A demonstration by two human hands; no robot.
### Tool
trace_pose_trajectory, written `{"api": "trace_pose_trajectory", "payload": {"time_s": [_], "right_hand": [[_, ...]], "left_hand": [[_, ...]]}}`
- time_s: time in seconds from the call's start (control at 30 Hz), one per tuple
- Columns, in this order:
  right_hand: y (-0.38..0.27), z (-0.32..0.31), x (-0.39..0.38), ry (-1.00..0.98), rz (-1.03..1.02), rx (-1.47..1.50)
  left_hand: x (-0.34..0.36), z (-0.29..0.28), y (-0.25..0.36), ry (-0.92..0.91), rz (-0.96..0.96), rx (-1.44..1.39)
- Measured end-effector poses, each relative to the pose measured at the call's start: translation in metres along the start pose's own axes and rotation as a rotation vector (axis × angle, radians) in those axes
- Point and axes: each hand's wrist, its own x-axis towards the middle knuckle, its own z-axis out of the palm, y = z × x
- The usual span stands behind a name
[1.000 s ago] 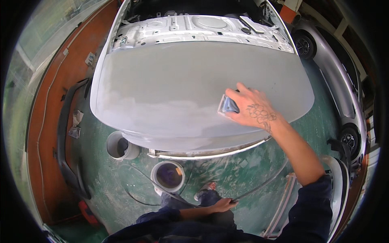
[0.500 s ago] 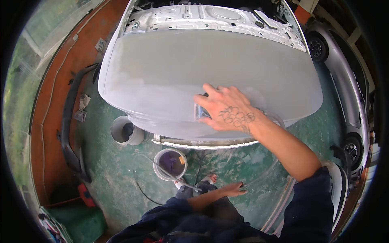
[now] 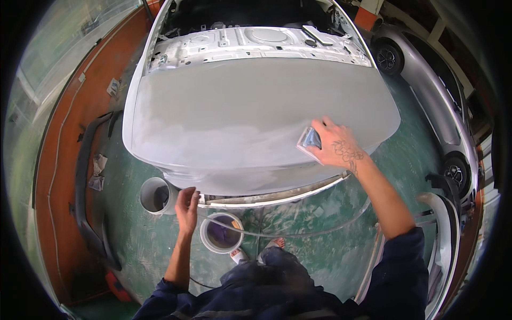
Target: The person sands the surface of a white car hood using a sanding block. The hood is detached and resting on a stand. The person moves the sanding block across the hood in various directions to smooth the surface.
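Observation:
A blue hand sander (image 3: 313,140) with a flat, pale square pad lies against the grey-primed trunk lid (image 3: 229,101) of a car body, right of the middle near its rear edge. My right hand (image 3: 337,143) is closed over it, fingers wrapped round its far side. My left hand (image 3: 186,208) is raised by the lid's near left corner, its fingers loosely bent and apart with nothing visible in them. A grey hose (image 3: 298,233) sags in a curve from below my right forearm to beside my left hand. Whether it touches that hand is unclear.
One white bucket (image 3: 143,198) stands left of my left hand; another bucket (image 3: 204,242), with purple contents, stands by my feet. A black bumper (image 3: 81,186) leans along the orange wall (image 3: 58,213). To the right are a silver car (image 3: 426,96) and a white body panel (image 3: 450,234).
My right hand has moved the sander to the right along the lid. My left hand has swung from low centre up to the left. The hose now hangs in a wide curve, and the view has shifted.

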Motion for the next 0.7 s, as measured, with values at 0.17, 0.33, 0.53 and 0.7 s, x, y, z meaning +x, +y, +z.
{"api": "trace_pose_trajectory", "payload": {"time_s": [0.17, 0.33, 0.53, 0.7], "right_hand": [[-0.004, 0.0, 0.007, -0.016, 0.169, 0.006], [-0.11, 0.03, 0.039, 0.099, -0.041, 0.137], [-0.102, 0.04, 0.041, 0.215, -0.064, 0.217], [0.022, 0.022, 0.013, 0.133, 0.112, 0.23]], "left_hand": [[0.025, -0.026, 0.074, 0.148, 0.274, 0.213], [0.07, 0.031, 0.122, 0.146, 0.532, 0.366], [0.13, 0.075, 0.128, 0.197, 0.69, 0.677], [0.134, 0.081, 0.114, 0.24, 0.664, 0.832]]}}
